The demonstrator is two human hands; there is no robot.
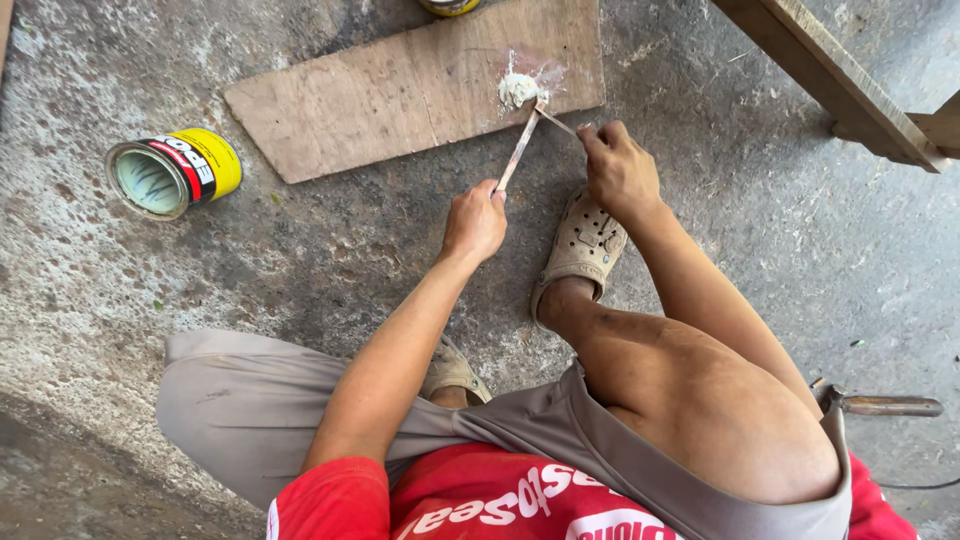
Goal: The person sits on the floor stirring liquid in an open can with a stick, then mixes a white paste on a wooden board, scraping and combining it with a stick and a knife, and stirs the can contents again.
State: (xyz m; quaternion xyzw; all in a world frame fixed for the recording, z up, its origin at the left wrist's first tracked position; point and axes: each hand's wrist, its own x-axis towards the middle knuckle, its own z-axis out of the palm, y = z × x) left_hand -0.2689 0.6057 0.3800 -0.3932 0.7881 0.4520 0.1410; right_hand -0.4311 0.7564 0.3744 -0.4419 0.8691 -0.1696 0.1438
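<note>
My left hand grips a thin flat stick whose far end reaches a blob of white paste on a plywood board. My right hand holds a second, shorter thin stick that meets the first one at the edge of the paste. Both hands hover just off the near edge of the board, above the concrete floor. I squat, with my right foot in a beige clog under the right hand.
An open yellow tin lies on its side on the floor at the left. Another tin shows at the top edge. A wooden frame crosses the top right. A metal tool handle lies at the right.
</note>
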